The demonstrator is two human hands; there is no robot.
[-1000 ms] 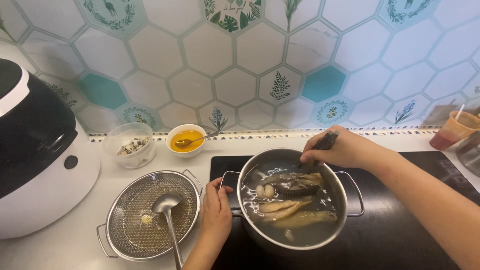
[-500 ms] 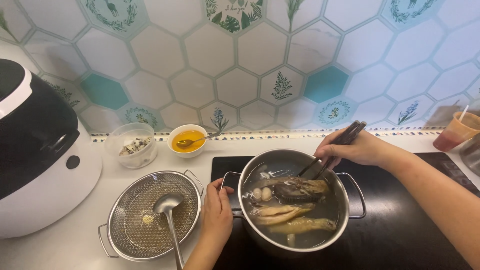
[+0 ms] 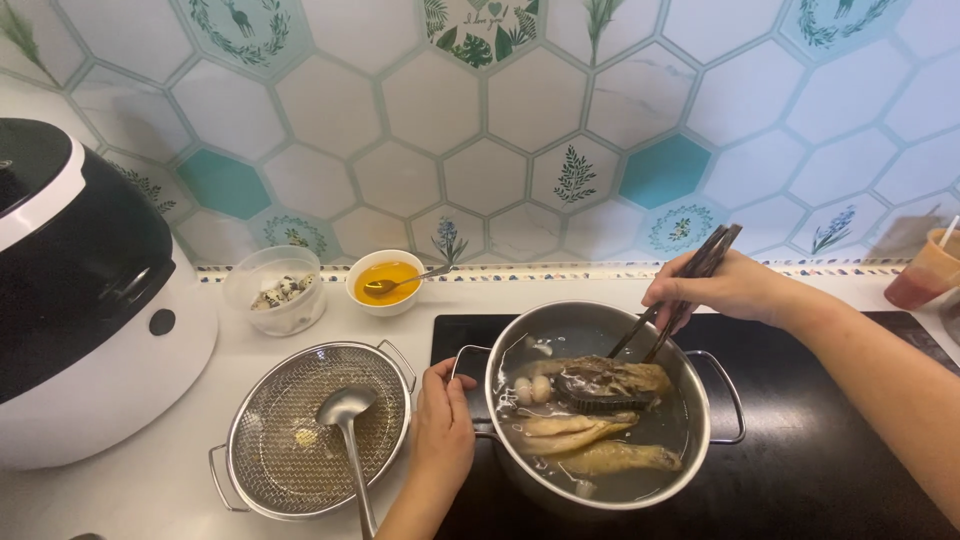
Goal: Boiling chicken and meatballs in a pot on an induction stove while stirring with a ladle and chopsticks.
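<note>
The steel pot (image 3: pixel 598 405) is sitting on the black cooktop (image 3: pixel 800 470), holding broth with pale chicken pieces (image 3: pixel 590 440) and a dark piece (image 3: pixel 610 382) lying in it. The left hand (image 3: pixel 443 430) is closing around the pot's left handle, steadying it. The right hand (image 3: pixel 722 290), above the pot's far rim, is gripping dark chopsticks (image 3: pixel 672 300) whose tips are reaching into the broth at the dark piece. Left of the pot, a mesh strainer (image 3: pixel 318 430) is holding a ladle (image 3: pixel 345 425); the meat is all still in the pot, nothing lifted out yet.
</note>
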